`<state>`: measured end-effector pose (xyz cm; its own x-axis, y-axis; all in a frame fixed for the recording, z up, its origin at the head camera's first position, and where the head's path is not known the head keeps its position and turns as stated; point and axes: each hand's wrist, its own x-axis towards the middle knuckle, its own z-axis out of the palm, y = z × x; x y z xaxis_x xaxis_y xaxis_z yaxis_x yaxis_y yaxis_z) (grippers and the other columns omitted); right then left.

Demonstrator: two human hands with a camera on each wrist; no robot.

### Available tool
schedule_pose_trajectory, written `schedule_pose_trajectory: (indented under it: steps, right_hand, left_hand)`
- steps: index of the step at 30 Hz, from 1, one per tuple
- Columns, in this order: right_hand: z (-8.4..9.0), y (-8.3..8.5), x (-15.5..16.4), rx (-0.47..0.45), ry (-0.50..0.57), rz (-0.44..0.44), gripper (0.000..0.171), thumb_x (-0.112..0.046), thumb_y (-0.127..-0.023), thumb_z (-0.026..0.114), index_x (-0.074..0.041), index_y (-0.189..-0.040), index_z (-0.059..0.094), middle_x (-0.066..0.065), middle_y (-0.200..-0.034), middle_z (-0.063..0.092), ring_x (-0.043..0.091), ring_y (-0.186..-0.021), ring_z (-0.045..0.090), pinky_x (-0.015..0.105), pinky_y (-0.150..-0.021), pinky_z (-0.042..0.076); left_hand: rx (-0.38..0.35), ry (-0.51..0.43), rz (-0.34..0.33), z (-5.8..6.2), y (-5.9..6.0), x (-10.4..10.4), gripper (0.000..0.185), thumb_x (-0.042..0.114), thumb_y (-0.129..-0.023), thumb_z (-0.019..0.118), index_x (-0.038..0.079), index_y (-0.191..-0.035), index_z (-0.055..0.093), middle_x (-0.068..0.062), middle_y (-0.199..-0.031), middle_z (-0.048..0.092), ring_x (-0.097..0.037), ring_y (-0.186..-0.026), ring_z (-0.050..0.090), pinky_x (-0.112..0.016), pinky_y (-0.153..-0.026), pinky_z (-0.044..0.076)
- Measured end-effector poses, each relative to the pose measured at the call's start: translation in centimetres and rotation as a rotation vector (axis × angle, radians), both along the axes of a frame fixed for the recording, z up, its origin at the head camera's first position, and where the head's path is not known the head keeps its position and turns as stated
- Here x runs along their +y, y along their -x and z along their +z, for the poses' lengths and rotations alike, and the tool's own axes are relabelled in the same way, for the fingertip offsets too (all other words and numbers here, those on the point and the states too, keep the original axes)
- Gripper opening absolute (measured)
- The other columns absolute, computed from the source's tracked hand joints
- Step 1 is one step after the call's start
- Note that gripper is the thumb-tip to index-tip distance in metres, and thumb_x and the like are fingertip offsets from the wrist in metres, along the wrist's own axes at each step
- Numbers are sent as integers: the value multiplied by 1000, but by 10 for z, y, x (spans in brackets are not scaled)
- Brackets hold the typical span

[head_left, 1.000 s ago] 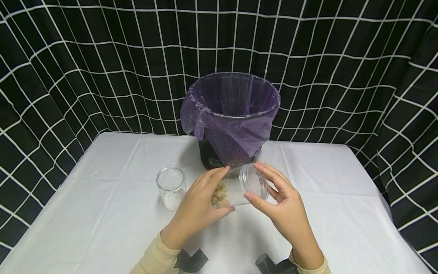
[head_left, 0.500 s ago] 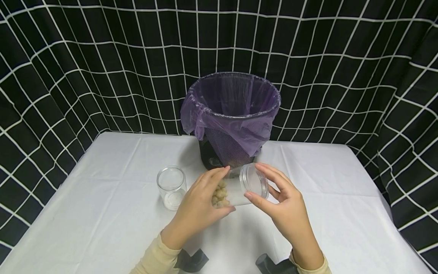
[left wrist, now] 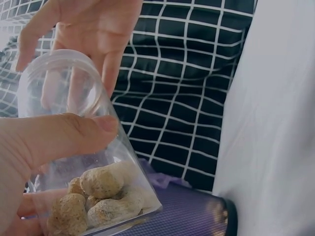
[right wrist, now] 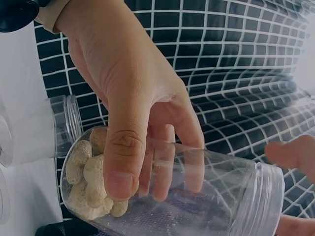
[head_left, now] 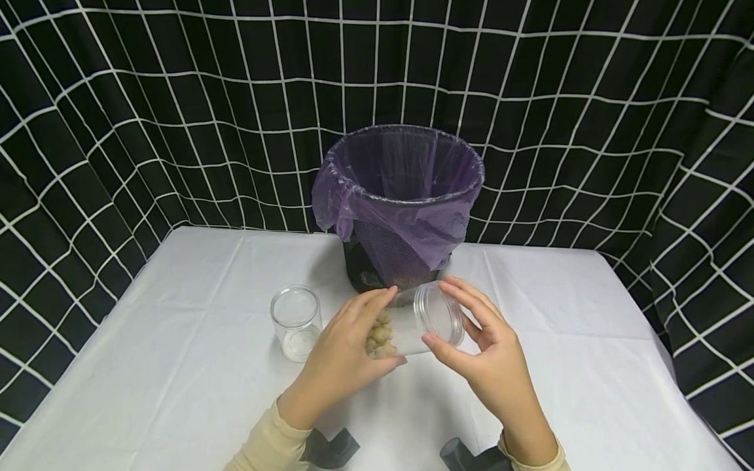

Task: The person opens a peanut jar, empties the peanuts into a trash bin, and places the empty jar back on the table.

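A clear plastic jar [head_left: 406, 320] lies on its side in the air between my two hands. Pale tan lumps [right wrist: 88, 182], which look like peanuts in the shell, gather at its base. My left hand [head_left: 347, 340] grips the base end, thumb [right wrist: 123, 167] across the wall. At the ridged rim end [right wrist: 261, 201], my right hand [head_left: 483, 340] holds the jar between thumb and fingers; in the left wrist view its fingers show through the clear plastic. A second clear jar [head_left: 283, 337] stands upright on the table, just left of my left hand.
A black mesh bin [head_left: 360, 261] lined with a purple bag [head_left: 412, 226] stands behind the hands. White cloth [head_left: 188, 366] covers the table, and black curtains [head_left: 235, 98] with a white grid hang around it. Dark grey angled pieces [head_left: 337, 448] sit by both wrists.
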<state>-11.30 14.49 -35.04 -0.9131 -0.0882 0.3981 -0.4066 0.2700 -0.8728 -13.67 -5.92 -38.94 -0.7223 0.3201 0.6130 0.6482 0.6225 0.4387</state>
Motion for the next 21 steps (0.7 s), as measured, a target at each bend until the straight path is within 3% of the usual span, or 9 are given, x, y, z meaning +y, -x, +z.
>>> schedule_pose_trajectory:
  steps: [8, 21]
  right_hand:
    - [4, -2, -1, -55, -37, -89, 61, -7, -80, 82, -15, -136, 60, -5, -141, 54, 3, -125, 53, 10, -103, 45]
    - [3, -2, 1, 30, 7, -11, 54, 6, -80, 77, -6, -131, 63, -3, -141, 56, 6, -136, 47, 13, -107, 42]
  left_hand:
    - [7, 3, -4, 0, 0, 0, 89, 24, -63, 94, 10, -141, 53, -10, -134, 60, -26, -122, 60, -39, -104, 52]
    - [1, 1, -11, 0, -1, -1, 89, 25, -64, 94, 11, -141, 52, -9, -135, 60, -25, -123, 60, -40, -105, 51]
